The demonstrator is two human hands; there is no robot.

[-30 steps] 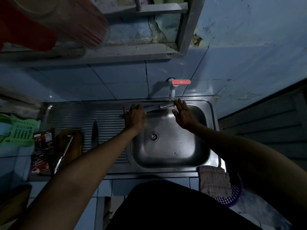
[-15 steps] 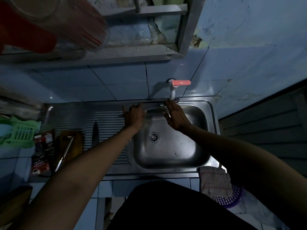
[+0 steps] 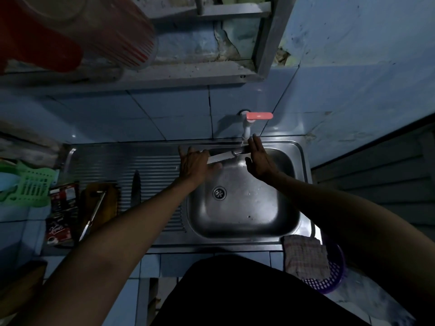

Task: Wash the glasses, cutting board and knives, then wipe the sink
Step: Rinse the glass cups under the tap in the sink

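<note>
Three knives: one [image 3: 221,156] across the sink's far edge, one [image 3: 135,187] on the drainboard, one [image 3: 93,216] on the single cutting board [image 3: 110,198] at left. One tap [image 3: 249,123], one checked cloth [image 3: 304,257], one purple basket [image 3: 329,278].

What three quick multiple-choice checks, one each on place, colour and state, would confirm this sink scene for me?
1. Where does the dark knife not being washed lie?
A. in the sink basin
B. on the ridged drainboard, left of the basin
C. in the purple basket

2. What colour is the tap handle?
A. green
B. black
C. red-pink

3. What is the left hand doing?
A. holding a knife over the sink
B. hanging idle
C. wringing the cloth

Answers: 1 B, it rests on the ridges beside the forearm. 2 C, the lever on the wall reads red-pink. 3 A, the blade sticks out from it toward the open right hand under the tap.
</note>
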